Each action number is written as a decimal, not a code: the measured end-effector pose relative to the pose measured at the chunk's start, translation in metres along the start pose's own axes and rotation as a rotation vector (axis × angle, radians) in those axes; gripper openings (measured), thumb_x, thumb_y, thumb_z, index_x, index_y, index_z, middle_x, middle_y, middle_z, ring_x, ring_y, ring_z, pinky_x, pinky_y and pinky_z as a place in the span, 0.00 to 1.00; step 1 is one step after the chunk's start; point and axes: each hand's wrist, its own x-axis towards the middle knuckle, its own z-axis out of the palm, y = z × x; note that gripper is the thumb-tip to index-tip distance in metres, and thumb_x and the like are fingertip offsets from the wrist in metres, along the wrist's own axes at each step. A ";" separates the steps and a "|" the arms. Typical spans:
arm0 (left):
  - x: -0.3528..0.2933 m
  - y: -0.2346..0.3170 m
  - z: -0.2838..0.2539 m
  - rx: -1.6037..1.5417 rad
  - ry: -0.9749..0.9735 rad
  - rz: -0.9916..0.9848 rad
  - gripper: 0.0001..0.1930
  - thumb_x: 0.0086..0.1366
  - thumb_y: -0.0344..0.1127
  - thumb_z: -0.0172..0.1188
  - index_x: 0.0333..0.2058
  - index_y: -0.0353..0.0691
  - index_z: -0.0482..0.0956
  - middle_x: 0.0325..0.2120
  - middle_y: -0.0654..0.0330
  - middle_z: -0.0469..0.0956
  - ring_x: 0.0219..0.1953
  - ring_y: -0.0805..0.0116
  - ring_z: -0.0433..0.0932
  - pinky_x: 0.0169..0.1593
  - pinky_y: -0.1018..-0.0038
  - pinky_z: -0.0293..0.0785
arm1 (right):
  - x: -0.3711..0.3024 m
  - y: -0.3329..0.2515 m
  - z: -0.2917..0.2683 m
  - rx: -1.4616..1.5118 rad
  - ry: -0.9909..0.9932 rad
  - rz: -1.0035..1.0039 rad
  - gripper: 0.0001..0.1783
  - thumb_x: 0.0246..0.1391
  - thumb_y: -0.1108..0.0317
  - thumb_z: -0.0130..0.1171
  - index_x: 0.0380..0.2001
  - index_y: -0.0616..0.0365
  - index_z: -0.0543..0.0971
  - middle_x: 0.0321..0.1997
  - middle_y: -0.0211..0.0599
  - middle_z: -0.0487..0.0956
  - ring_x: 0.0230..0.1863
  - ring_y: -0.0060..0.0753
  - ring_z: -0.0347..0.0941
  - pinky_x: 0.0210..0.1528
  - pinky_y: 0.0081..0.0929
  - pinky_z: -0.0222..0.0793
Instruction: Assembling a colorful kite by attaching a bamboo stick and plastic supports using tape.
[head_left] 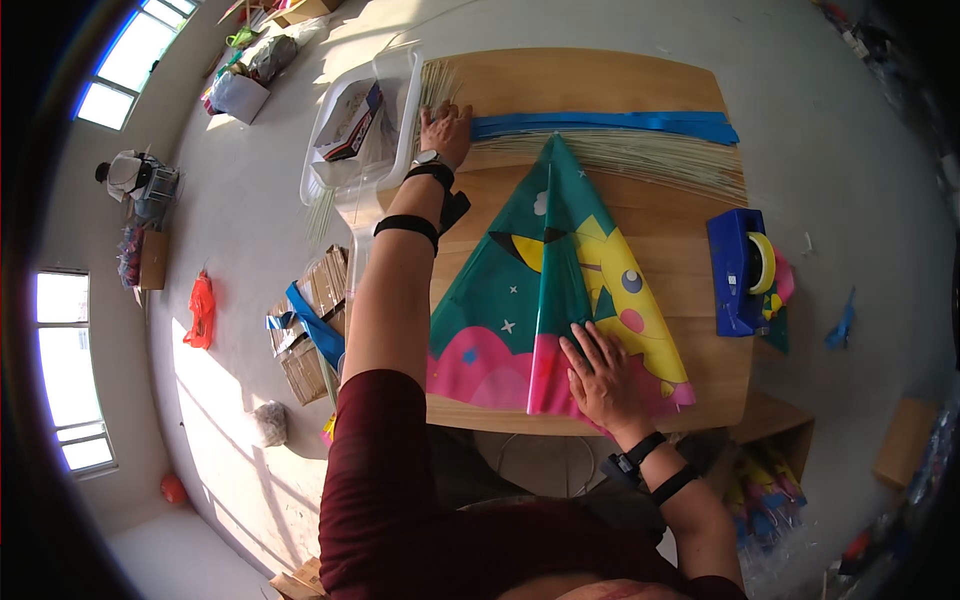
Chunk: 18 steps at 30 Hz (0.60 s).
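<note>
Left hand [446, 135], bare and palm down in the head view, reaches to the table's far left; fingers loosely spread, no closed grip visible. Fingers sit over the left part of the bundle of thin, pale, straight rods [640, 160], by the end of the flat, glossy blue strips [600, 122]; whether a rod is pinched under them, can't tell. Right hand [600, 375], also bare, is palm down with fingers extended and a little apart, resting on the sheet, nothing grasped.

Sheet: large triangular thin sheet [560, 310], green and pink with a yellow cartoon figure, lies on the light wood-grain table [600, 80], mid-table, near edge toward the person, point at the rods. Fold runs down its middle; the right hand is just right of the fold, near the bottom.

Around: clear plastic tub [310, 150] left of the left hand, small dark-and-white box [355, 125] inside; blue tape dispenser [732, 280] with a yellow roll [765, 262] at the table's right edge.

Step, as judged: right hand steadies the sheet while left hand reaches in among the rods. Next move, if a rod is wanted, calls for a fingertip pinch on just one, drawn clear of its neighbours, with the right palm keeping the sheet flat.
</note>
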 end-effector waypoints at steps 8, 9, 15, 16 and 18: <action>0.023 -0.029 -0.002 0.031 -0.019 0.013 0.11 0.66 0.31 0.55 0.42 0.47 0.86 0.45 0.56 0.82 0.56 0.57 0.78 0.71 0.51 0.54 | 0.002 0.000 0.003 0.025 0.006 0.008 0.28 0.67 0.60 0.52 0.69 0.49 0.70 0.75 0.39 0.65 0.77 0.45 0.57 0.76 0.52 0.51; 0.026 -0.035 -0.001 0.046 -0.027 0.005 0.11 0.65 0.30 0.56 0.41 0.47 0.86 0.44 0.55 0.83 0.55 0.57 0.78 0.70 0.53 0.56 | 0.003 0.000 0.004 0.033 0.005 0.008 0.28 0.67 0.60 0.52 0.69 0.49 0.70 0.75 0.39 0.65 0.77 0.45 0.57 0.76 0.52 0.51; 0.033 -0.050 0.005 -0.247 0.034 0.028 0.06 0.58 0.31 0.62 0.35 0.45 0.85 0.38 0.55 0.84 0.48 0.52 0.82 0.52 0.58 0.76 | 0.002 0.001 0.003 0.025 0.014 0.005 0.27 0.68 0.61 0.52 0.69 0.49 0.71 0.75 0.39 0.65 0.77 0.45 0.57 0.77 0.52 0.50; 0.033 -0.053 0.003 -0.353 0.005 -0.015 0.05 0.58 0.32 0.65 0.34 0.44 0.86 0.37 0.55 0.85 0.46 0.51 0.84 0.48 0.58 0.79 | 0.002 0.002 0.004 0.023 0.008 0.006 0.27 0.68 0.60 0.52 0.69 0.49 0.71 0.75 0.39 0.65 0.77 0.45 0.57 0.77 0.52 0.50; 0.033 -0.056 0.000 -0.404 0.000 -0.011 0.07 0.56 0.33 0.68 0.34 0.44 0.86 0.37 0.54 0.85 0.44 0.50 0.84 0.48 0.58 0.80 | 0.002 0.002 0.005 0.024 0.009 0.007 0.27 0.68 0.60 0.52 0.69 0.49 0.71 0.75 0.39 0.65 0.77 0.45 0.57 0.77 0.52 0.50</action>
